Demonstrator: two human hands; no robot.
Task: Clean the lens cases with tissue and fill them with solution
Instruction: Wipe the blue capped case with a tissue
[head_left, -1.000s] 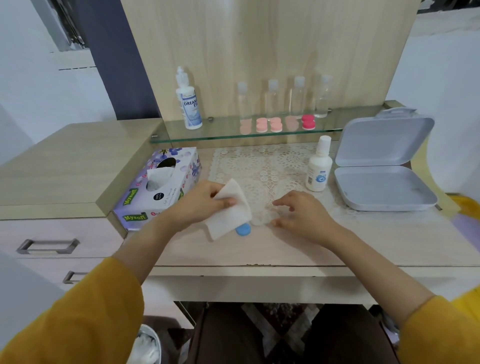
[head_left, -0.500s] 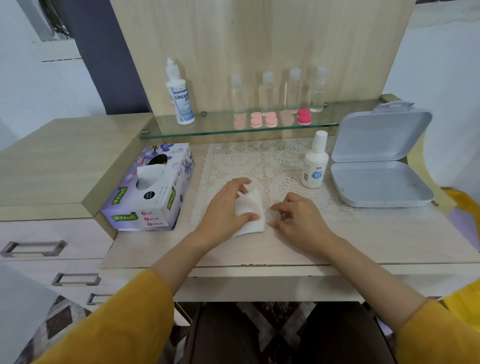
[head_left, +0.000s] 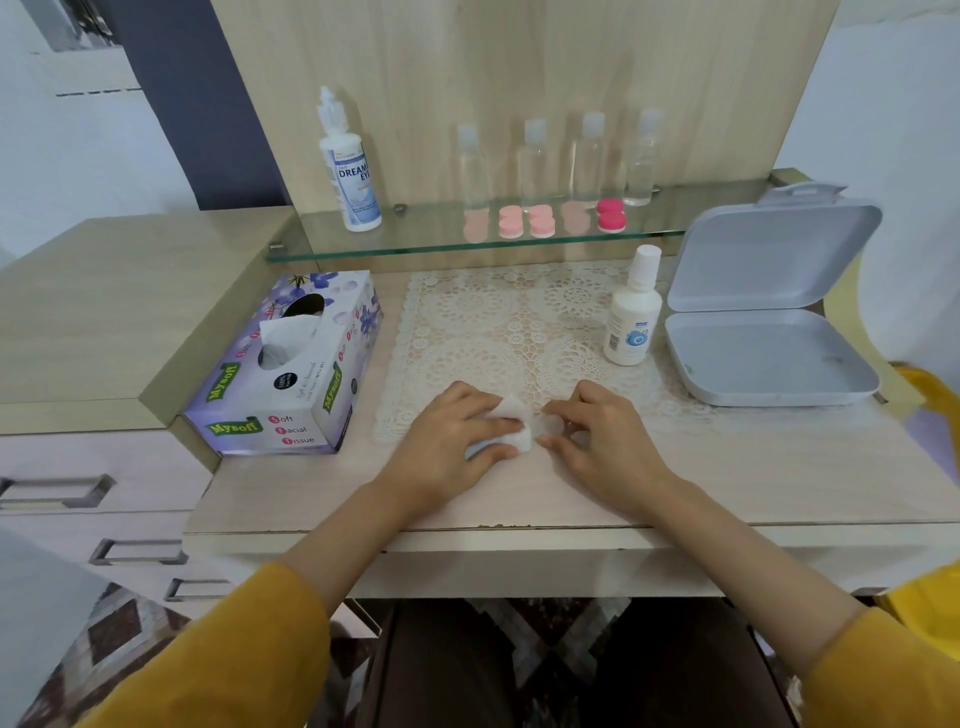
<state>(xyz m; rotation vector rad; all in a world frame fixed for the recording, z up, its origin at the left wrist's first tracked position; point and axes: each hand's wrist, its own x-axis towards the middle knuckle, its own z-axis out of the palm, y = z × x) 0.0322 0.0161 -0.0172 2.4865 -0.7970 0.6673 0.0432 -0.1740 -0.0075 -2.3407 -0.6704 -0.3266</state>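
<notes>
My left hand (head_left: 452, 447) grips a folded white tissue (head_left: 511, 428) and presses it down at the front edge of the lace mat (head_left: 519, 322). My right hand (head_left: 605, 447) lies just to the right, its fingertips pinching a small clear lens case (head_left: 550, 425) against the tissue. Most of the case is hidden by the tissue and fingers. A small white solution bottle (head_left: 631, 312) stands capped at the mat's right side. Pink lens cases (head_left: 524, 222) and a magenta one (head_left: 611, 214) sit on the glass shelf (head_left: 415, 244).
A purple tissue box (head_left: 291, 364) lies left of the mat with a tissue sticking out. An open grey hinged box (head_left: 769, 358) sits at the right. A tall solution bottle (head_left: 349, 166) and several clear bottles (head_left: 587, 156) stand on the shelf. Drawers are at the lower left.
My left hand brought the tissue down and rightward onto the case beside my right hand. The tissue is now bunched smaller, and the blue cap seen earlier is hidden.
</notes>
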